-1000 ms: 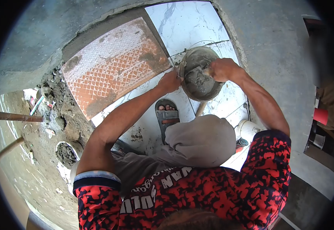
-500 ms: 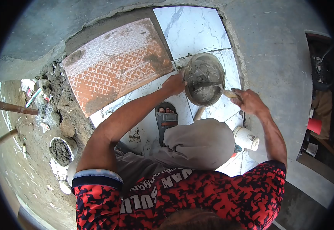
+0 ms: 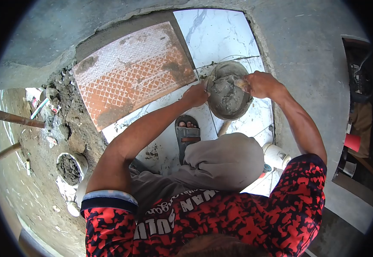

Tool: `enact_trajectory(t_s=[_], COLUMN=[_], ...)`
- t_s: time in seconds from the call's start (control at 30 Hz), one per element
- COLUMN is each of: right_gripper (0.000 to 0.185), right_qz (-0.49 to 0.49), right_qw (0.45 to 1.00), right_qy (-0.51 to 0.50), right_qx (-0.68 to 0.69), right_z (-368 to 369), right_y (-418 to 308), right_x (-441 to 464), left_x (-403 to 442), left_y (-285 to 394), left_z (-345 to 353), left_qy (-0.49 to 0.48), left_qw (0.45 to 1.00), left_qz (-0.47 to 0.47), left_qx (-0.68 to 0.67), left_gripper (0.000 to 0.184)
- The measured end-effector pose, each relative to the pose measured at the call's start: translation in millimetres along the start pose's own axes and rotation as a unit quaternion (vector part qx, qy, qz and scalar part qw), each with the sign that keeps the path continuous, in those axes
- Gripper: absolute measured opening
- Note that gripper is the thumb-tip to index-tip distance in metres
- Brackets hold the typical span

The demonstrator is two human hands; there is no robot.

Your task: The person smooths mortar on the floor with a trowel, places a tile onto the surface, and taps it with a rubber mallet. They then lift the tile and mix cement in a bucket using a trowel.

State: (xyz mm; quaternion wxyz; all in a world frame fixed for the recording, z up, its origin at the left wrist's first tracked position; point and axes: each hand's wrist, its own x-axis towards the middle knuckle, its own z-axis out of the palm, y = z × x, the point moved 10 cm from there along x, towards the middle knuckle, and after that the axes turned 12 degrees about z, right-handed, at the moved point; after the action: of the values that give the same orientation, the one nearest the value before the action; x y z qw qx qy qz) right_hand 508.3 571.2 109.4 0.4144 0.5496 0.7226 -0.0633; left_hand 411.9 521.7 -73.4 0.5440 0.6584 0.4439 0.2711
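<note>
A round bucket (image 3: 233, 67) of wet grey cement (image 3: 227, 102) stands on white marbled tiles. My left hand (image 3: 196, 95) is closed on the bucket's left rim. In my right hand (image 3: 262, 85) is the handle of a trowel (image 3: 242, 85), above the right side of the bucket. The trowel's blade is down in the cement and mostly hidden. Left of the bucket lies a large tile (image 3: 135, 75) with its ridged orange back facing up and patches of cement on it.
My sandalled foot (image 3: 188, 133) rests on the tiles below the bucket. A white container (image 3: 275, 155) lies by my knee. At left are rubble (image 3: 81, 122) and a pail (image 3: 82, 163) of dark mix. A grey ledge (image 3: 306, 55) borders the right side.
My right hand has moved up and left with the trowel, from beside the bucket to over its rim. The cement has been stirred into a different shape. My left hand stays on the rim.
</note>
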Motion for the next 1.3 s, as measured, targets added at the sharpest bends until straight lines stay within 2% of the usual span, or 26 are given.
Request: enact_trajectory(t_s=[0.03,0.07,0.1,0.13,0.2,0.23,0.33,0.4,0.43,0.5,0.67,0.8,0.87,0.93,0.97,1.1,1.17,1.23,1.27,1.3], right_gripper=[0.027,0.026,0.034,0.034,0.043,0.049,0.063,0.058,0.058,0.049,0.05,0.043,0.043,0.044,0.044,0.042,0.035,0.032,0.033,0.032], right_qz=[0.011,0.023,0.009,0.011,0.025,0.033,0.038,0.038,0.038,0.082,0.088,0.064,0.084,0.131,0.167,0.17,0.202,0.175,0.17,0.187], right_qw=[1.0,0.999,0.998,0.998,0.987,0.983,0.977,0.977,0.978,0.95,0.961,0.982,0.98,0.984,0.979,0.979,0.957,0.955,0.948,0.946], right_qy=[-0.016,-0.034,-0.023,-0.022,0.026,0.003,-0.015,-0.04,-0.04,-0.112,-0.109,0.014,0.006,0.022,0.003,-0.045,-0.14,-0.158,-0.198,-0.192], right_qx=[-0.001,-0.002,0.059,0.058,0.158,0.181,0.211,0.206,0.203,0.279,0.24,0.176,0.178,0.115,0.116,0.1,0.151,0.18,0.179,0.18], right_z=[9.6,23.1,40.2,58.5,76.3,100.3,116.9,128.0,119.2,103.7,72.5,26.8,7.2,-15.6,-23.5,-21.4,8.7,41.8,58.4,58.8], right_y=[-0.7,0.6,5.4,10.6,20.5,25.5,21.8,21.2,18.0,16.6,25.8,50.8,59.4,71.1,73.9,81.4,75.2,55.4,44.6,42.3], right_x=[4.9,9.2,14.2,11.2,0.4,-1.8,-16.7,-18.9,-27.1,-48.6,-77.6,-95.8,-101.0,-101.4,-100.2,-58.2,-30.4,3.4,15.1,17.8], left_x=[0.2,0.0,-3.3,-3.6,1.2,0.5,-1.2,-5.3,-5.2,-0.9,-1.7,-2.6,-1.4,0.4,0.2,-4.3,1.0,0.5,-0.9,-1.7], left_y=[-0.8,-4.5,-6.4,-8.4,-7.0,-3.9,7.9,6.8,5.2,3.9,7.3,5.8,3.0,2.6,3.4,10.2,2.2,3.9,6.9,7.4], left_z=[-2.2,0.4,6.0,11.0,7.2,5.0,-1.6,-1.3,0.5,0.8,-3.0,-2.7,-0.2,-0.7,-1.8,-6.1,-2.2,3.5,0.5,-3.4], left_qy=[-0.001,-0.024,-0.049,-0.05,-0.008,0.006,-0.017,-0.036,-0.034,-0.019,-0.046,-0.048,-0.053,-0.052,-0.048,-0.054,-0.053,-0.058,-0.05,-0.041], left_qw=[1.0,0.999,0.997,0.997,1.0,1.0,0.999,0.995,0.995,0.995,0.994,0.994,0.994,0.994,0.994,0.994,0.994,0.994,0.994,0.995], left_qz=[-0.002,-0.026,-0.05,-0.047,-0.005,0.008,-0.014,-0.055,-0.055,-0.036,-0.052,-0.06,-0.059,-0.058,-0.054,-0.064,-0.055,-0.044,-0.049,-0.056], left_qx=[0.0,-0.02,-0.038,-0.039,-0.015,-0.008,0.043,0.077,0.075,0.092,0.084,0.082,0.08,0.08,0.079,0.074,0.08,0.085,0.079,0.075], left_gripper=[0.028,0.041,0.056,0.056,0.036,0.03,0.04,0.058,0.058,0.056,0.05,0.046,0.046,0.046,0.048,0.054,0.055,0.056,0.055,0.054])
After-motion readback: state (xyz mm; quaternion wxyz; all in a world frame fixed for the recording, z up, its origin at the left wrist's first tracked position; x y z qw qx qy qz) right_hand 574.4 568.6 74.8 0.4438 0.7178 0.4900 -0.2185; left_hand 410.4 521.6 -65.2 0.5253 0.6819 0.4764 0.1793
